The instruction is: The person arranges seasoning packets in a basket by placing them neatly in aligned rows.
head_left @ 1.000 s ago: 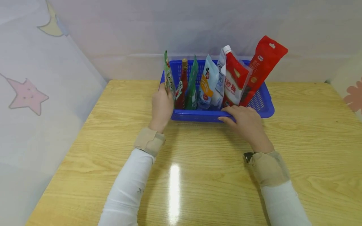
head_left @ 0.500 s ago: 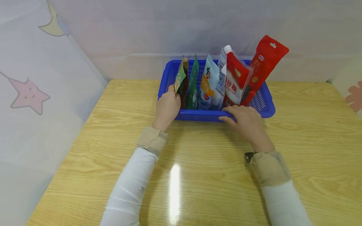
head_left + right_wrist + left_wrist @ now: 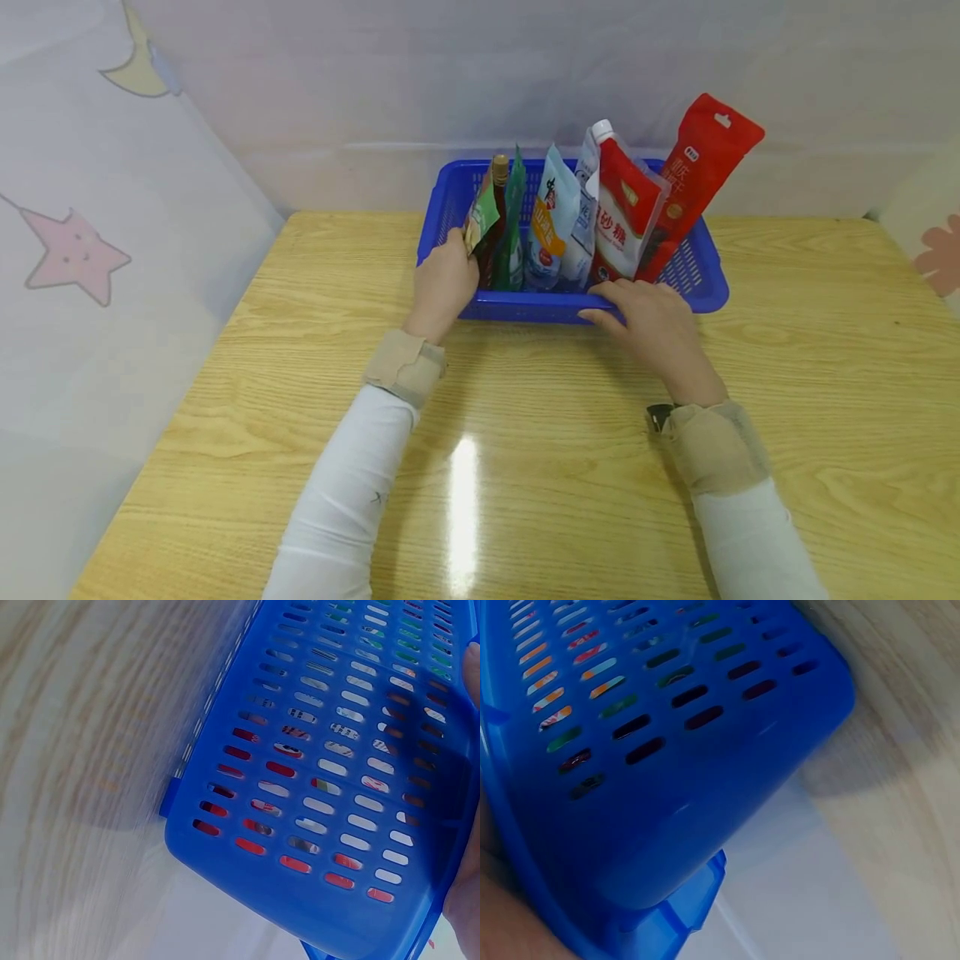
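My left hand (image 3: 446,279) reaches over the front left corner of a blue plastic basket (image 3: 525,307) and pinches a green packet (image 3: 482,218). The packet leans to the right against a ketchup bottle (image 3: 500,171) with a gold cap, partly covering it. With my right hand (image 3: 648,325) I grip the basket's front rim, fingers over the top and thumb in front. In the left wrist view the slotted basket wall (image 3: 705,780) hides most of the hand. The right wrist view shows the basket's wall (image 3: 315,900) with part of the hand (image 3: 466,900) at its rim.
Inside the basket stand a dark green packet (image 3: 514,217), a light blue packet (image 3: 555,217), a red and white spouted sugar pouch (image 3: 621,217) and a tall red bag (image 3: 701,167). The basket sits on a wooden table (image 3: 570,467) near the back wall (image 3: 360,100).
My left hand has moved slightly right with the green packet, which has gone from upright to leaning on the bottle. The bottle has shifted right a little. My right hand stays on the rim.
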{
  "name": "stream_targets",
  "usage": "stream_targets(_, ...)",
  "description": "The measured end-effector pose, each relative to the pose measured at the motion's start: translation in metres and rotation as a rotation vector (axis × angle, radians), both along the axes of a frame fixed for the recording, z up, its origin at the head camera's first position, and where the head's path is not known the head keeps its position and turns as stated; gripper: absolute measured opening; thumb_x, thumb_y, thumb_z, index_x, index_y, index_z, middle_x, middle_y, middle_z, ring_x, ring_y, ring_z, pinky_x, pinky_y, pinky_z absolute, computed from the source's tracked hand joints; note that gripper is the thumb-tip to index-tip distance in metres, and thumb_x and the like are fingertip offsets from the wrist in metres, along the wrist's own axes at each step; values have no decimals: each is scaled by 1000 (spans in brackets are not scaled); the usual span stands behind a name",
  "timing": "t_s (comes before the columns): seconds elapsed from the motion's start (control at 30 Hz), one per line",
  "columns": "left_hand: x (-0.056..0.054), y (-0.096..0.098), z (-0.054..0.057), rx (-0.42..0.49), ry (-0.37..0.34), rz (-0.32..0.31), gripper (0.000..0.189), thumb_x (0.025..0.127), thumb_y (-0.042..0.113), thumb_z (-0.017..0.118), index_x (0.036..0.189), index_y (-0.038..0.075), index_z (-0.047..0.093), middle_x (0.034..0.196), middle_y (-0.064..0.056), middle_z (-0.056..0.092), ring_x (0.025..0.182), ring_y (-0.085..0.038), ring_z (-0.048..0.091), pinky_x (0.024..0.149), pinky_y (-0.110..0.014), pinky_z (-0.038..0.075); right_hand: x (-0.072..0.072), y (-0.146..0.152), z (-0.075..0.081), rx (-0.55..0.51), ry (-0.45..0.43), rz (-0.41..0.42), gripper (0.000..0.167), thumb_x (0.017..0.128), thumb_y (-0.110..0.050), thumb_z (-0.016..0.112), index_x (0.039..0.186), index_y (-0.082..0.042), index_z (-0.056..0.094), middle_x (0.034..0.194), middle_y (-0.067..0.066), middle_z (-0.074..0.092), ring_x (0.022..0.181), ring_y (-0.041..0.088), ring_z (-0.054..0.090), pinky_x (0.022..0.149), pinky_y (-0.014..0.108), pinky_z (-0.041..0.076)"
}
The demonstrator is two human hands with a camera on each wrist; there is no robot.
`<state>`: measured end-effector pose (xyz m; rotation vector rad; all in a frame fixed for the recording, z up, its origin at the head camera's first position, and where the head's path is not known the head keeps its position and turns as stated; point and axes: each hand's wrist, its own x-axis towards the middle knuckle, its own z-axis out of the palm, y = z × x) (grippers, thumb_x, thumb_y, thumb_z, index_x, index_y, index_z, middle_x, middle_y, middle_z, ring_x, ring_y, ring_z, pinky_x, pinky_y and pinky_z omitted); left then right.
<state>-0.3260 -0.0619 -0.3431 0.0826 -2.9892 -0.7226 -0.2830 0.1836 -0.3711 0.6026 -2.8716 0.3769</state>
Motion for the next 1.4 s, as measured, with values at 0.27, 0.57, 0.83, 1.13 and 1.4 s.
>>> stream_targets(0.27,-4,5,3,24,-27,48,29,98,22,47,120,6,55,113,-17,68,99,-36,67,78,-52,54,0,0,-1,3,-4,-1,37,91,-38,62,114,-10,65,106,14,71,96,33,65,84,48,46)
stream_targets(0.57,-7,12,3,14,-58,45,33,98,17,44,127,5,55,117,-17,67,99,-35,67,77,-50,56,0,-1,-1,10,-4,-14,36,90,-37,64,113,-11,65,105,12,71,96,32,65,84,47,46)
stream_targets(0.83,-10,14,7,58,-191,8,50,97,12,42,142,-4,29,123,-26,59,104,-38,63,84,-49,54,0,-1,-2,3,31,-5,35,89,-37,64,111,-10,66,103,11,71,93,32,66,80,46,47)
stream_targets(1.13,-14,12,8,48,-277,-20,53,100,15,38,147,-2,21,134,-24,53,115,-36,58,95,-48,49,-1,-1,-2,8,17,-10,35,89,-37,65,111,-10,65,103,11,71,93,31,65,81,46,47)
stream_targets(1.4,-19,6,9,112,-303,-76,51,99,11,32,147,-3,20,140,-24,47,127,-34,50,105,-45,43,-1,-1,-1,8,11,-20,35,88,-36,66,111,-10,66,102,11,71,92,31,65,80,45,47)
